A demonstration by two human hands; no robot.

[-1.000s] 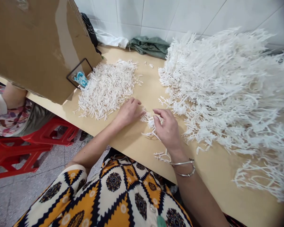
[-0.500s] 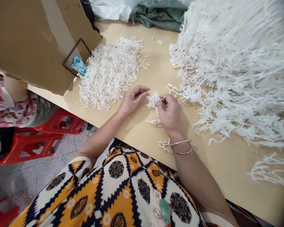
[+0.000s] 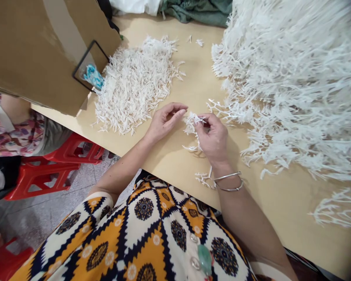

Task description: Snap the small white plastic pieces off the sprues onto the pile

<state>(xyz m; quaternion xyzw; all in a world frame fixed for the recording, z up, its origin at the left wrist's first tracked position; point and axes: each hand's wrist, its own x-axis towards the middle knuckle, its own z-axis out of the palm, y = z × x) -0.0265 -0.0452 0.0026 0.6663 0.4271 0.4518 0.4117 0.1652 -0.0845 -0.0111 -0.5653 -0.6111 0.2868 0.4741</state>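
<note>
My left hand hovers over the table, fingers stretched forward and the thumb slightly apart from them; no piece shows between the tips. Just to its right, my right hand pinches a small white branched plastic sprig between thumb and forefinger. More loose white sprigs lie beneath and beside the right hand, partly hidden by it. Near my right wrist is another bare, branching white piece. Left of my hands spreads a pile of small white sprigs.
A much larger heap of white branched pieces covers the right side of the table. A cardboard box stands at the left, with a black frame on it. Green cloth lies at the back. Red stools and another person's arm are at left.
My right hand has shifted slightly right with the sprig. My left fingers have straightened a little. The whole view has moved slightly.
</note>
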